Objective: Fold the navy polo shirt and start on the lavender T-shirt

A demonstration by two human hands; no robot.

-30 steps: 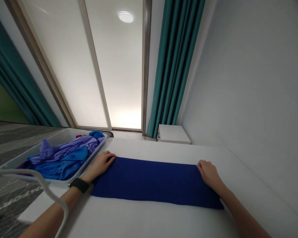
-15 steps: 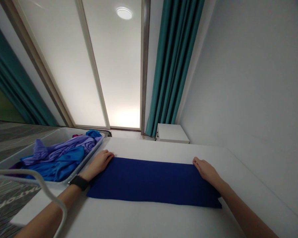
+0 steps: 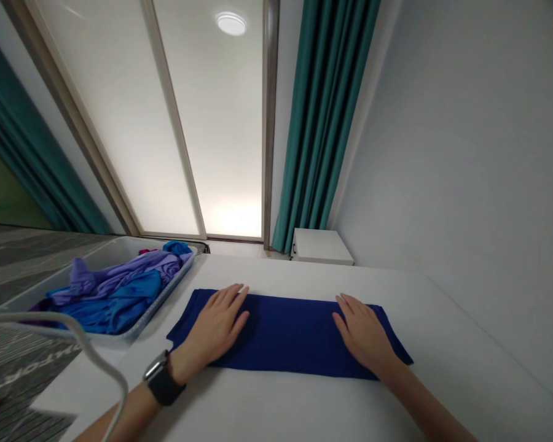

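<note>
while both flat open hands (image 3: pixel 216 325) press it, blue cloth (image 3: pixel 288 331) lies long axis left-right

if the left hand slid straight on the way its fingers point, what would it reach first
The left hand lies flat on the dark blue cloth, fingers pointing away and slightly right. It would probably cross the cloth's far edge onto bare white table; nothing else appears in that line, though depth is hard to judge.

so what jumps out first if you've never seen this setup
A folded dark blue cloth lies flat on the white table, with the left hand and right hand spread palm down on it. At the table's left sits a grey tray heaped with crumpled purple and blue garments.
</note>
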